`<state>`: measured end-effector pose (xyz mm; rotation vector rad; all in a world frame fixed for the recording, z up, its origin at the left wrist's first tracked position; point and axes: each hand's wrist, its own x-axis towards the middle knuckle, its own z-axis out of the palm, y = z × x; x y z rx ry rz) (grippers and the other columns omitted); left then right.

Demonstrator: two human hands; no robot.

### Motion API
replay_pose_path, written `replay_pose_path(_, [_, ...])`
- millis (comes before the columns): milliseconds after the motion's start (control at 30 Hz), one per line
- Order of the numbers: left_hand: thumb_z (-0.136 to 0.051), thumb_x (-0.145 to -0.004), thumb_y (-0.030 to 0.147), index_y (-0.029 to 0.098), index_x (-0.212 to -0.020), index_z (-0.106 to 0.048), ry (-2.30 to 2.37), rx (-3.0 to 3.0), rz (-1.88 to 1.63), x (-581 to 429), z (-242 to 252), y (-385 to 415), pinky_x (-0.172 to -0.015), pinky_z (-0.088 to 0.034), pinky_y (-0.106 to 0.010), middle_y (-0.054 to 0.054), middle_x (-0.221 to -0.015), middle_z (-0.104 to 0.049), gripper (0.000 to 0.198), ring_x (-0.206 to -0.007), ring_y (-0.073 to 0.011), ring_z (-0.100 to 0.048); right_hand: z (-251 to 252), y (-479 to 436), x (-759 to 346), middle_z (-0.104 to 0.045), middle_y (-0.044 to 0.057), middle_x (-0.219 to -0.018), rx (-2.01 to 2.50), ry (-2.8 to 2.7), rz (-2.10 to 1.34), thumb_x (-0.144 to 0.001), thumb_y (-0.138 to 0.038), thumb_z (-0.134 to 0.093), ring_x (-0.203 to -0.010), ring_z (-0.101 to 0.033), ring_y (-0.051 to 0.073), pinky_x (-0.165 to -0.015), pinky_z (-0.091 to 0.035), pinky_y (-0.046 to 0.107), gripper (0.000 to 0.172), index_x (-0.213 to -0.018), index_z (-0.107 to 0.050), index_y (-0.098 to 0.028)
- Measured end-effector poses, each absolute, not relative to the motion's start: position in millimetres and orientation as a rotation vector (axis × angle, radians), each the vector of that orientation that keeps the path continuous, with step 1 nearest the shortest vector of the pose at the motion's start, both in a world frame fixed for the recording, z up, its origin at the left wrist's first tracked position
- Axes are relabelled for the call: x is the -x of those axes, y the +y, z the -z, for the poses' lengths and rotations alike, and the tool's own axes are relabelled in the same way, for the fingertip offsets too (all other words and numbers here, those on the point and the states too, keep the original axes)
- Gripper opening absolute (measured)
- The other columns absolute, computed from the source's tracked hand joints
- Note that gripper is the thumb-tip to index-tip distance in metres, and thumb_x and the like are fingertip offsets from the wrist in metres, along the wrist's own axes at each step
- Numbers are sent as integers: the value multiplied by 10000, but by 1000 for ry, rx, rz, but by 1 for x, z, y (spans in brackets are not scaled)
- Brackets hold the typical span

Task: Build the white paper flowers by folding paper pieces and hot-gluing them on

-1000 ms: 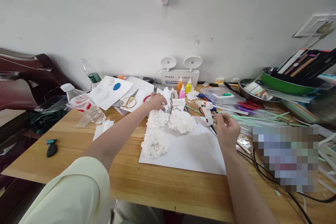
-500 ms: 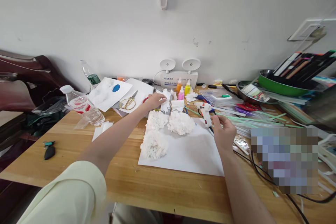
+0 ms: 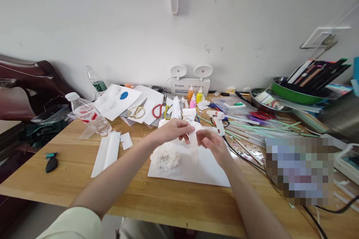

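Observation:
My left hand (image 3: pixel 175 131) is closed in a pinch on a thin white paper strip (image 3: pixel 193 145), which hangs down blurred over the white sheet. Facing it from the right, my right hand (image 3: pixel 211 142) has its fingers loosely bent, its fingertips close to the strip's edge; whether they touch it I cannot tell. Below my left hand sits a ruffled white paper clump (image 3: pixel 165 157) on the white sheet (image 3: pixel 207 170). Other ruffled clumps behind are largely covered by my hands. A white glue gun (image 3: pixel 220 121) stands just beyond my right hand.
Gold scissors (image 3: pixel 136 111) and red-handled scissors (image 3: pixel 157 111) lie behind. Paint bottles, pink (image 3: pixel 192 101) and yellow (image 3: pixel 199 96), stand by the emergency light (image 3: pixel 182 85). A water bottle (image 3: pixel 91 115) is at left. A green bowl (image 3: pixel 297 94) holds markers; a black cord (image 3: pixel 245 158) crosses the right.
My left hand has come back from the white paper pieces near the scissors, bringing a strip. My right hand has moved left, away from the glue gun, towards my left hand.

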<state>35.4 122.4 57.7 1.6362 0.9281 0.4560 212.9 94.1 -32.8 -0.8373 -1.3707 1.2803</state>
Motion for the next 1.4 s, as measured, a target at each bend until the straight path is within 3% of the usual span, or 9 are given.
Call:
replay_pose_path(133, [-487,-768,422,141,-591,-516,960,-1583,-563,-46,-33,105,-494,-309,-210,26,-506,-483,333,-492,-72,-424,32,88,-204,-458,-27,-557,915,-1418,-1367,-705,-342,-614,-531,-420,100,-502,-328,243,211,-603,-529,-177])
replay_pose_path(300, [-532,-744,397,150,-686,-517,941,-1480,-763,-50,-11,95,-522,-315,-207,23,-598,-505,255,-558,-81,-442,34,89,-200,-424,-35,-504,973,-1415,-1303,-732,-346,-579,-505,-404,94,-482,-316,240,287,-533,-462,-176])
replay_pose_path(433, [-483,-766,383,151,-646,-519,1056,-1615,-779,-46,-6,92,-531,-318,-219,22,-614,-497,264,-564,-87,-421,37,91,-200,-485,-23,-615,938,-1339,-1273,-704,-344,-600,-547,-453,99,-500,-366,235,168,-724,-545,-186])
replay_pose_path(500, [-477,-765,370,157,-620,-519,1114,-1740,-742,-43,-7,91,-557,-336,-228,22,-618,-502,261,-585,-97,-432,35,91,-201,-514,-9,-672,960,-1327,-1253,-700,-347,-602,-566,-468,103,-514,-387,240,193,-806,-563,-191])
replay_pose_path(700, [-433,-799,423,179,-777,-504,1062,-1707,-650,-43,-8,93,-561,-391,-225,22,-603,-547,255,-569,-108,-529,28,89,-200,-495,-17,-598,1078,-1302,-1184,-707,-340,-601,-551,-451,104,-520,-390,243,161,-696,-569,-183])
replay_pose_path(833, [-415,-809,421,182,-783,-511,1131,-1741,-705,-44,-8,96,-472,-345,-201,56,-515,-449,258,-446,-81,-459,29,89,-201,-526,-6,-652,1062,-1245,-1164,-709,-343,-602,-568,-469,108,-524,-397,242,155,-727,-572,-191])
replay_pose_path(1000, [-446,-798,366,201,-751,-590,1235,-2088,-688,-34,-11,97,-492,-297,-210,37,-575,-523,224,-514,-86,-401,32,91,-203,-589,28,-754,1121,-1395,-1172,-692,-343,-626,-677,-515,143,-606,-419,267,181,-791,-620,-192])
replay_pose_path(1133, [-457,-794,349,202,-791,-608,1236,-2123,-659,-29,-13,91,-536,-337,-218,17,-679,-613,211,-564,-99,-469,36,91,-202,-595,23,-693,1161,-1424,-1154,-678,-366,-630,-639,-516,144,-594,-418,272,190,-700,-613,-179])
replay_pose_path(1400, [-462,-787,267,206,-768,-612,1257,-2153,-746,-24,-16,82,-618,-388,-235,6,-741,-655,163,-657,-128,-560,32,84,-197,-581,21,-710,1065,-1429,-1234,-688,-340,-633,-642,-502,136,-589,-415,267,159,-744,-616,-192])
